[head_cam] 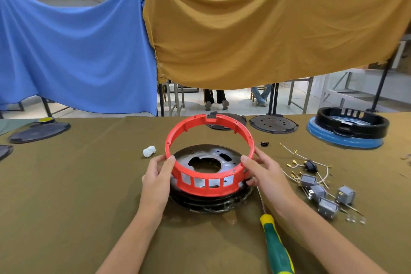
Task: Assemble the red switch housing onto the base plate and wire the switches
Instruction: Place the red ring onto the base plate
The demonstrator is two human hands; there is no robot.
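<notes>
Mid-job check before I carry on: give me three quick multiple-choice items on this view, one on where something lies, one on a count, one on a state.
1. Where does the green-and-yellow-handled screwdriver lie?
A. Under the person's right forearm side, near edge of the table
B. Beside the white wad at the left
C. On the blue-rimmed black housing

2. How many rectangular windows show in the near wall of the red plastic ring housing?
A. Two
B. Four
C. Seven

3. How does the red ring sit?
A. Flat and seated on the black metal base plate
B. Tilted, far edge raised, held by the left hand and right hand
C. Lying alone on the cloth

Key: 1 A, its shaft runs past the right wrist; 2 B, four openings in a row; 3 B, both hands grip its sides.
</notes>
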